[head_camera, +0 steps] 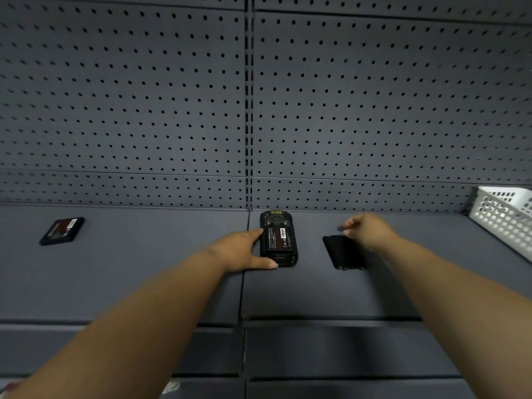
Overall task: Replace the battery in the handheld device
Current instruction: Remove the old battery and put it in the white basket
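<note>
A: Bracing the device (276, 218) at centre frame, back up on the shelf (144, 269). Left hand (241, 249) has straight fingers on its left edge, thumb at the lower end. Battery (277, 239) looks seated.
B: Right hand (367, 230)?
A: Loosely curled, empty, over the back cover (344, 254) just right of the device. Probably cover next: align tabs, press evenly.
B: Other battery (62, 231) is far left.

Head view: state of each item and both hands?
handheld device: face down, back open
battery: in the device's bay
back cover: off, flat on shelf, right of device
loose battery: on shelf, far left
left hand: touching device's left side
right hand: above cover, loosely curled, empty
basket: contents hidden
</note>
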Demonstrator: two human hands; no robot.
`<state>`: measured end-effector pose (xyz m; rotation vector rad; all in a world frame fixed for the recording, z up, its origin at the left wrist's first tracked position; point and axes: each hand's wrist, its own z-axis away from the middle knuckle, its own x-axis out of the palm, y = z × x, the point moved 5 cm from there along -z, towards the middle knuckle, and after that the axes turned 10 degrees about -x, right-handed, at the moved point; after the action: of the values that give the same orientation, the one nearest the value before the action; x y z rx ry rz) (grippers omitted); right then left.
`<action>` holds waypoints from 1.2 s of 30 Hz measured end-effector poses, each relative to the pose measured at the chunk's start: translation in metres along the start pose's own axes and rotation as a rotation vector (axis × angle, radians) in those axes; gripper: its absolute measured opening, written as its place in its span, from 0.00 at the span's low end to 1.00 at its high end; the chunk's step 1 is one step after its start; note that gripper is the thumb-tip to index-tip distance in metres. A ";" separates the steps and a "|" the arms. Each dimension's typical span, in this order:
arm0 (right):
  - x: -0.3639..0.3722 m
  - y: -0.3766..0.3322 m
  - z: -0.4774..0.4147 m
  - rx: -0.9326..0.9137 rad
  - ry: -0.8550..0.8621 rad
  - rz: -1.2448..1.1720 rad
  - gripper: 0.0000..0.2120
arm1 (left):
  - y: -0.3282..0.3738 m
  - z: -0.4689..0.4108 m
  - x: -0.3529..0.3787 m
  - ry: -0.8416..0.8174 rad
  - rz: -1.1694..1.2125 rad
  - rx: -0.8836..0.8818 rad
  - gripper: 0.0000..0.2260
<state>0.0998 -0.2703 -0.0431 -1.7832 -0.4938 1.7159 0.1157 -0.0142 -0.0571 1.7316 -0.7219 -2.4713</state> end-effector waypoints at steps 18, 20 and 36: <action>0.017 -0.044 0.017 -0.176 -0.135 0.351 0.28 | -0.002 -0.002 0.001 0.000 -0.041 -0.005 0.40; 0.030 -0.065 0.016 -0.276 -0.163 0.365 0.28 | -0.002 -0.002 0.001 0.000 -0.037 0.003 0.39; 0.074 -0.103 0.021 -0.549 -0.383 0.721 0.22 | -0.001 -0.004 0.001 -0.024 -0.099 0.010 0.36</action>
<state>0.1010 -0.1423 -0.0311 -2.1840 -0.5571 2.6494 0.1196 -0.0148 -0.0597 1.7864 -0.6682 -2.5603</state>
